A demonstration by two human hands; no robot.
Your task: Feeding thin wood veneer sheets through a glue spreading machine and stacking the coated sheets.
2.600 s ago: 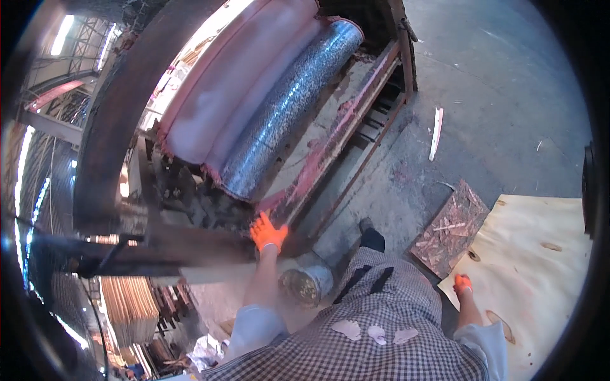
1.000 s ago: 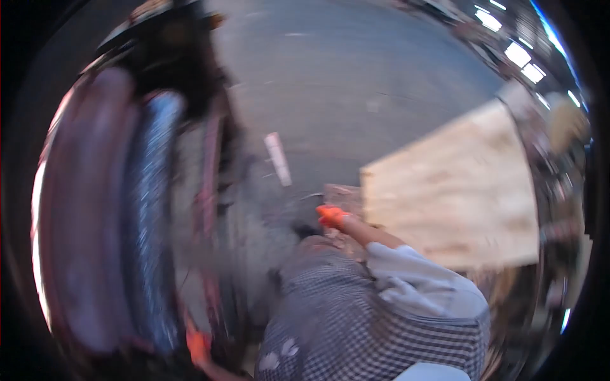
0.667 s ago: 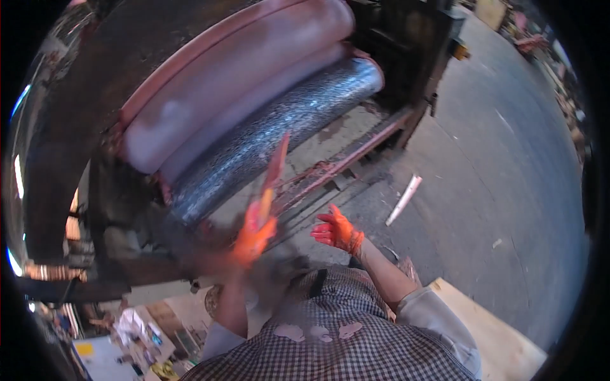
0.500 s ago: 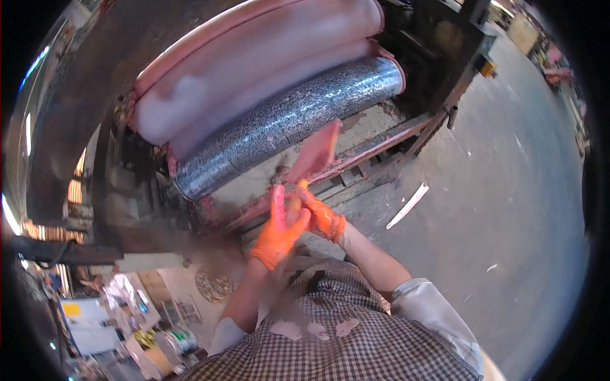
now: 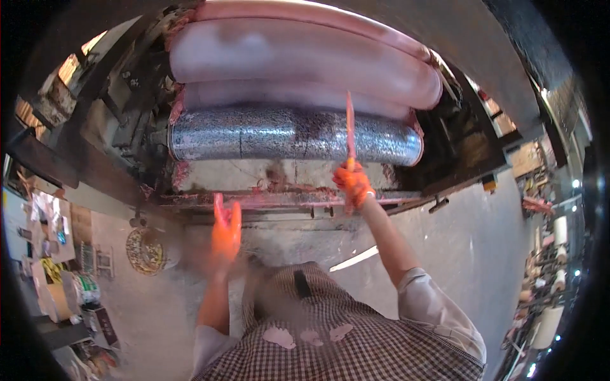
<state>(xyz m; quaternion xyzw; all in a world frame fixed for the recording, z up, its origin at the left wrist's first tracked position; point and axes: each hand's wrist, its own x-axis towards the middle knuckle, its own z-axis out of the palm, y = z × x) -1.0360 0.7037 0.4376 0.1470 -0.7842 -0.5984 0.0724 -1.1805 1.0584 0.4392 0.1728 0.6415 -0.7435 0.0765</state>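
Note:
My right hand (image 5: 353,183), in an orange glove, grips the handle of a scraper (image 5: 350,130) with a pink-smeared blade. The blade points up and is seen nearly edge-on, in front of the right part of a speckled silver roller (image 5: 267,133); I cannot tell whether it touches. Above that roller lies a larger roller coated in pink (image 5: 298,60). My left hand (image 5: 226,233), also gloved in orange and pink on one finger, is raised with fingers apart and nothing in it. It is nearest to the pink-stained front rail (image 5: 273,200) of the machine.
Dark machine frames flank the rollers. A round container (image 5: 145,251) stands on the floor to the left, near a cluttered worktable (image 5: 51,228). A long pale strip (image 5: 354,258) lies on the concrete floor. Pale rolls (image 5: 548,327) and other goods line the far right.
My view has swung so the rollers lie level. The left hand has come off the scraper and moved left; the right hand has carried the scraper right and turned its blade edge-on.

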